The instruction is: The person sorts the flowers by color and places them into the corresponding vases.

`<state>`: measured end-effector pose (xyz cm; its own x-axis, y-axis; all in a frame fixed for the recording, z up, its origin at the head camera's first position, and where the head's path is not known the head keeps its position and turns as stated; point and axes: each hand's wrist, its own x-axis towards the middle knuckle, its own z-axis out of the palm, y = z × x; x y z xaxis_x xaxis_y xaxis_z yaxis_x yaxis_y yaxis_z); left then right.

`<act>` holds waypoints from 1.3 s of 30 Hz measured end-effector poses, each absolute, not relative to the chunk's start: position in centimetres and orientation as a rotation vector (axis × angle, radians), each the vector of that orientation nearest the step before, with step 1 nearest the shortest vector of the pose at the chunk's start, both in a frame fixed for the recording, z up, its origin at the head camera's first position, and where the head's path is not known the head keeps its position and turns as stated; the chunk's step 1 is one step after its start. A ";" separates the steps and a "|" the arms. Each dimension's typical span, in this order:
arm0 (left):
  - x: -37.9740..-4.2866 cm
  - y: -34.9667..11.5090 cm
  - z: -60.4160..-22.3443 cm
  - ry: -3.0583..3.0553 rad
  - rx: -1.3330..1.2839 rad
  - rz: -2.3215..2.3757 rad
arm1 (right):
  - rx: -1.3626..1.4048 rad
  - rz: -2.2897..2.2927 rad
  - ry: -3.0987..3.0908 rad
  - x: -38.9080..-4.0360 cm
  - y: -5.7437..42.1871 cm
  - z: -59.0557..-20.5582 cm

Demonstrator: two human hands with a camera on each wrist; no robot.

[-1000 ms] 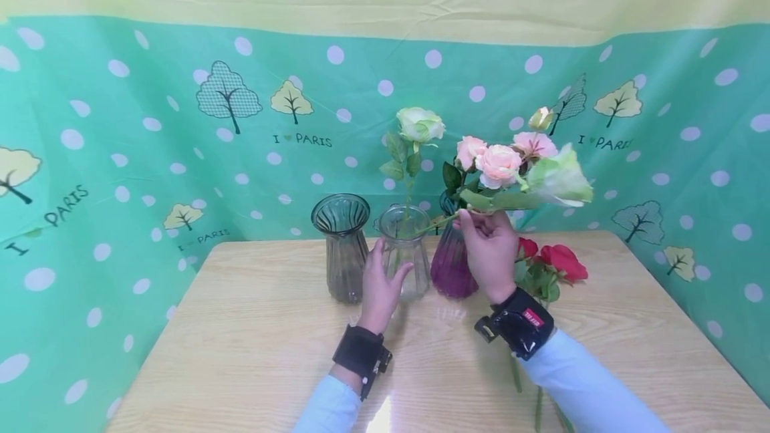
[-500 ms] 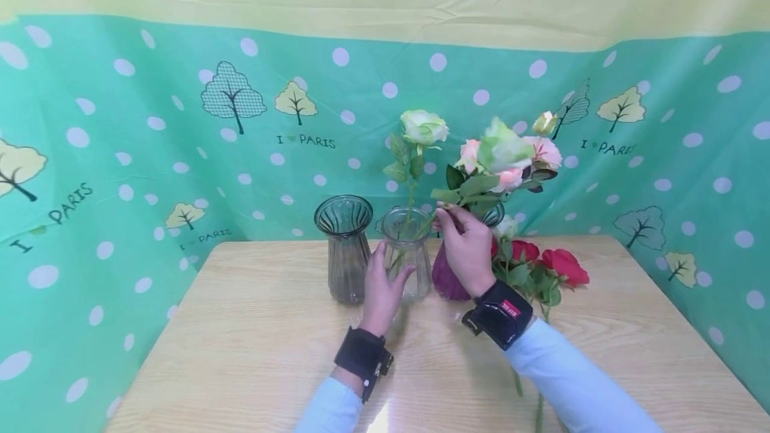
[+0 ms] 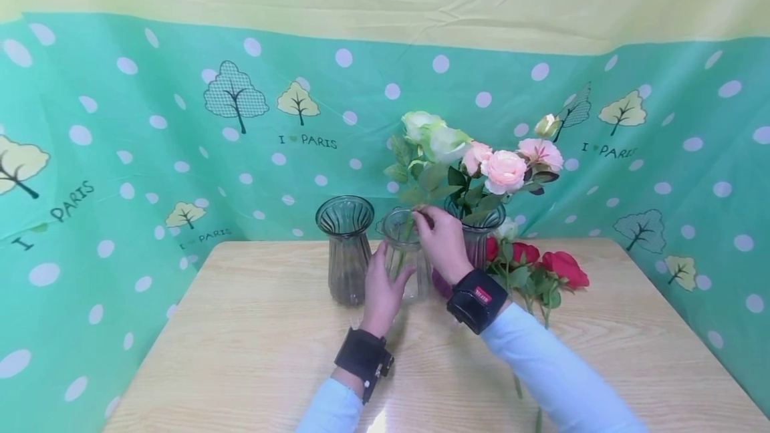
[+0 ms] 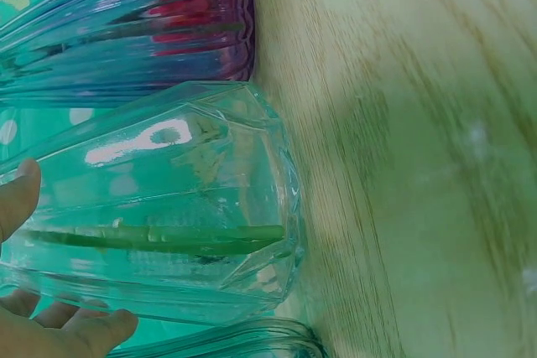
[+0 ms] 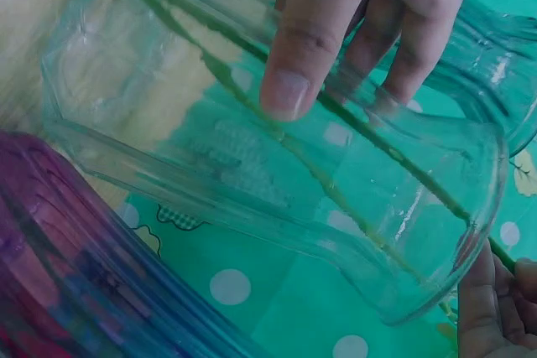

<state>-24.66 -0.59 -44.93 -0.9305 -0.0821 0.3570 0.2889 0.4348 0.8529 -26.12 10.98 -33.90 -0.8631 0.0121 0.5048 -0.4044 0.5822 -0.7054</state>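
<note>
My left hand (image 3: 382,294) grips the clear glass vase (image 3: 416,279) by its side, thumb and fingers on either side of the glass. At the vase's mouth my right hand (image 3: 444,240) pinches the stem of a pale green-white rose (image 3: 450,144). A second green-white rose (image 3: 418,124) stands in the same vase, partly behind the first. Through the glass in the right wrist view, two green stems (image 5: 403,165) run down inside, one leading up to the right fingers. The left wrist view shows stems (image 4: 151,236) close to the vase's base.
To the left stands a grey-green ribbed vase (image 3: 347,266). A purple vase (image 3: 442,284) with pink roses (image 3: 504,171) is at the right, partly hidden by my right hand. Red roses (image 3: 564,268) lie farther right on the wooden table (image 3: 252,353). A patterned curtain (image 3: 337,172) hangs behind.
My right hand has moved left, from before the purple vase to the clear vase's mouth. The rose it pinches has swung from leaning right to nearly upright. The left hand stays on the vase.
</note>
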 end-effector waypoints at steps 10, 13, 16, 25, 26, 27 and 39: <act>-24.6 -0.6 -44.9 -2.354 -0.166 -1.502 | 0.215 1.238 -2.434 -27.8 10.3 -34.8; -24.5 -0.6 -44.9 -2.356 -0.163 -1.502 | 0.192 1.209 -2.423 -27.8 10.0 -34.9; -24.4 -0.6 -44.8 -2.352 -0.157 -1.499 | 0.128 1.245 -2.399 -27.7 9.7 -34.8; -24.5 -0.6 -44.9 -2.337 -0.168 -1.487 | 0.059 1.369 -2.315 -27.3 9.5 -34.7; -24.6 -0.6 -44.9 -2.335 -0.167 -1.483 | 0.076 1.362 -2.314 -27.2 9.5 -34.7; -24.5 -0.6 -44.8 -2.331 -0.168 -1.480 | 0.091 1.356 -2.312 -27.0 9.6 -34.7; -24.5 -0.6 -44.8 -2.334 -0.161 -1.477 | 0.161 1.329 -2.191 -23.9 11.5 -34.9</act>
